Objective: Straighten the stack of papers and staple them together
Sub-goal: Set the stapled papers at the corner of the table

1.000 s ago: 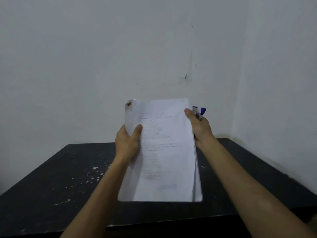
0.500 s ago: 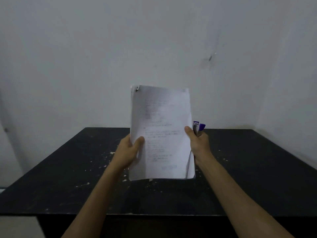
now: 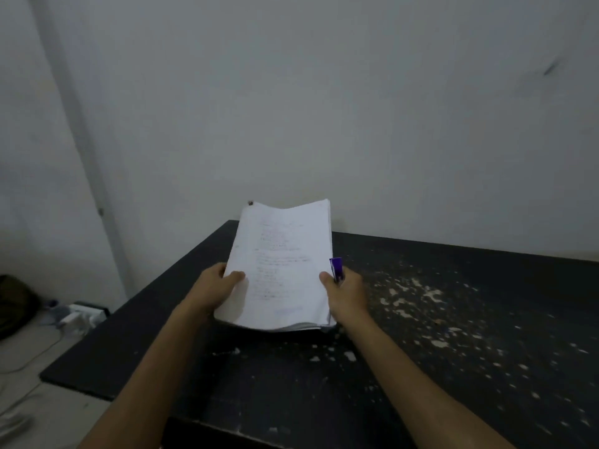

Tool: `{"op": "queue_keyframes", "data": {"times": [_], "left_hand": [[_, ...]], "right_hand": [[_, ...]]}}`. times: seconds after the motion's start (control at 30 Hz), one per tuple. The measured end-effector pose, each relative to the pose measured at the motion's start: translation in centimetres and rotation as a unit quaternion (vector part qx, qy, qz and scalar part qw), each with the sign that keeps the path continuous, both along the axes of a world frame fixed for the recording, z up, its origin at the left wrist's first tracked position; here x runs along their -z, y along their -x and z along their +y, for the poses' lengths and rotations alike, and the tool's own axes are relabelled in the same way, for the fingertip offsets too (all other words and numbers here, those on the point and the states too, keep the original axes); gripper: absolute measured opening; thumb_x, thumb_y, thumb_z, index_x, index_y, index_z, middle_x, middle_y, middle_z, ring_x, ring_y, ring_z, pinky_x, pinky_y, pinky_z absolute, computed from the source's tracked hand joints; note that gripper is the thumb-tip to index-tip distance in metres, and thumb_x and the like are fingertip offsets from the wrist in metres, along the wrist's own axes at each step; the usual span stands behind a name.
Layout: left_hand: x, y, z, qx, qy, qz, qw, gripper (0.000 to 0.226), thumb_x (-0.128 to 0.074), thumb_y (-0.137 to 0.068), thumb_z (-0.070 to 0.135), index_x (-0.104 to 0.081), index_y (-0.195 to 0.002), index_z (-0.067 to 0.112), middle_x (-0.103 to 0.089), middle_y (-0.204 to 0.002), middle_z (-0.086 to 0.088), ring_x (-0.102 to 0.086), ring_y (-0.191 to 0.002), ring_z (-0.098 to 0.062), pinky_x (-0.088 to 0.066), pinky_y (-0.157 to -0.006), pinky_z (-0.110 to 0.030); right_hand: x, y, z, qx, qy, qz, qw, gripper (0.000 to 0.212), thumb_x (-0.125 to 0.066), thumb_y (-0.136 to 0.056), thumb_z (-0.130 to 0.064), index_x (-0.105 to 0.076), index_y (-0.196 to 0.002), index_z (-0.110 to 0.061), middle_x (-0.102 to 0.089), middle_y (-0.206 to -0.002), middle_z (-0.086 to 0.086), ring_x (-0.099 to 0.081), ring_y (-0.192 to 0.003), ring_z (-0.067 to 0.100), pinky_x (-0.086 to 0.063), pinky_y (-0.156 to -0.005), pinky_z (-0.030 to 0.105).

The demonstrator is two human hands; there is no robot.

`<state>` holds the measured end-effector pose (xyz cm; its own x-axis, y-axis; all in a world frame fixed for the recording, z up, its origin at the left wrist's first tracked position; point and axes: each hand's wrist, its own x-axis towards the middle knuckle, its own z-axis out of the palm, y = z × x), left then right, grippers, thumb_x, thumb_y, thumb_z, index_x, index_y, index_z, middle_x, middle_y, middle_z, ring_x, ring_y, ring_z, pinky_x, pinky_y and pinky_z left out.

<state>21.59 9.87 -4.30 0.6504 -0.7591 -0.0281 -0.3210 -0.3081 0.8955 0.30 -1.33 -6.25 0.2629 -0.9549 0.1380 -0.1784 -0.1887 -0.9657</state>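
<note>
A thick stack of white printed papers (image 3: 282,267) is tilted back, its near edge low over the black table (image 3: 453,319). My left hand (image 3: 214,288) grips the stack's left edge, thumb on the top sheet. My right hand (image 3: 346,294) grips the right edge, thumb on top, and also holds a purple stapler (image 3: 336,268) that sticks up beside the papers. A small dark clip or staple mark (image 3: 250,202) shows at the stack's top left corner.
The table's surface is scuffed with pale chipped spots (image 3: 411,296). White walls stand behind and to the left. On the floor at left lie a dark bag (image 3: 16,303), a white box (image 3: 81,314) and a cable (image 3: 29,361).
The stack has tipped from upright to leaning back and come down lower toward the table. The view has swung left, so the floor at left now shows.
</note>
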Motion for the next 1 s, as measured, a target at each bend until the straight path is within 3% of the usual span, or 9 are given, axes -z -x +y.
{"op": "queue_keyframes", "data": {"times": [0.1,0.17,0.23,0.4,0.53,0.6,0.7,0.87,1.0], "left_hand": [[0.9,-3.9,-0.9,-0.003,-0.059,-0.032,0.998,0.044,-0.056,-0.095,0.024,-0.045,-0.135,0.010,-0.054,-0.124,-0.010,-0.059,-0.097,-0.024,-0.056,-0.081,-0.041],[1.5,-6.1,-1.9,-0.038,-0.045,-0.061,0.996,0.042,-0.055,-0.096,0.022,-0.044,-0.134,0.009,-0.053,-0.118,-0.009,-0.060,-0.086,-0.022,-0.056,-0.061,-0.031],[2.0,-8.3,-3.2,-0.081,-0.024,-0.088,0.992,0.039,-0.053,-0.095,0.020,-0.046,-0.132,0.008,-0.056,-0.119,-0.013,-0.059,-0.085,-0.024,-0.049,-0.055,-0.026],[3.6,-12.7,-6.5,-0.122,-0.037,-0.140,0.982,0.037,-0.051,-0.093,0.015,-0.051,-0.130,0.009,-0.060,-0.122,-0.018,-0.060,-0.098,-0.034,-0.053,-0.085,-0.040],[5.0,-14.5,-8.3,-0.144,-0.033,-0.175,0.973,0.049,-0.060,-0.089,0.024,-0.050,-0.137,0.022,-0.061,-0.129,-0.012,-0.059,-0.110,-0.032,-0.047,-0.089,-0.038],[5.7,-15.1,-9.3,-0.141,-0.078,-0.229,0.960,0.062,-0.062,-0.088,0.036,-0.039,-0.145,0.029,-0.056,-0.137,-0.008,-0.054,-0.119,-0.032,-0.042,-0.096,-0.042],[6.6,-15.6,-10.3,-0.167,-0.112,-0.263,0.944,0.077,-0.063,-0.088,0.043,-0.025,-0.152,0.024,-0.041,-0.146,-0.015,-0.043,-0.127,-0.036,-0.033,-0.106,-0.050],[7.1,-14.9,-9.9,-0.170,-0.095,-0.294,0.936,0.060,-0.054,-0.092,0.046,-0.043,-0.144,0.019,-0.031,-0.153,-0.011,-0.033,-0.135,-0.034,-0.024,-0.114,-0.051],[7.6,-12.2,-8.1,-0.117,-0.120,-0.327,0.930,0.066,-0.049,-0.092,0.054,-0.035,-0.148,0.023,-0.009,-0.163,-0.008,-0.011,-0.149,-0.032,-0.013,-0.119,-0.053]], "right_hand": [[0.3,-4.8,-2.0,0.011,-0.011,-0.003,1.000,0.018,-0.062,-0.095,-0.019,-0.064,-0.085,-0.005,-0.065,-0.081,0.011,-0.059,-0.074,0.021,-0.044,-0.061,0.028],[0.5,-7.9,-3.3,-0.004,-0.027,-0.001,1.000,0.019,-0.061,-0.095,-0.020,-0.066,-0.093,-0.002,-0.069,-0.092,0.015,-0.065,-0.085,0.030,-0.052,-0.073,0.035],[0.7,-10.6,-4.6,-0.028,-0.041,0.009,0.999,0.023,-0.060,-0.096,-0.021,-0.066,-0.099,0.001,-0.069,-0.100,0.018,-0.066,-0.093,0.032,-0.054,-0.083,0.042],[1.9,-14.5,-8.0,-0.093,-0.009,0.159,0.983,0.021,-0.058,-0.096,-0.022,-0.065,-0.110,-0.009,-0.067,-0.108,0.011,-0.062,-0.091,0.024,-0.049,-0.075,0.033],[2.2,-16.2,-9.6,-0.090,0.043,0.256,0.961,0.026,-0.057,-0.092,-0.023,-0.060,-0.117,-0.017,-0.064,-0.114,0.006,-0.058,-0.092,0.025,-0.042,-0.072,0.030],[2.4,-16.7,-10.1,-0.084,0.049,0.276,0.956,0.032,-0.057,-0.090,-0.027,-0.057,-0.121,-0.019,-0.064,-0.116,0.004,-0.058,-0.093,0.025,-0.039,-0.071,0.028],[2.5,-17.2,-10.4,-0.072,0.050,0.300,0.950,0.035,-0.058,-0.090,-0.032,-0.054,-0.123,-0.020,-0.063,-0.116,0.003,-0.054,-0.088,0.023,-0.038,-0.070,0.029],[2.3,-17.5,-10.3,-0.062,0.056,0.334,0.939,0.041,-0.056,-0.093,-0.037,-0.050,-0.130,-0.020,-0.059,-0.126,0.006,-0.059,-0.107,0.026,-0.042,-0.076,0.030],[2.6,-15.7,-8.7,-0.055,0.069,0.284,0.955,0.047,-0.046,-0.098,-0.044,-0.045,-0.140,-0.021,-0.050,-0.135,0.010,-0.056,-0.115,0.030,-0.041,-0.082,0.033]]}}
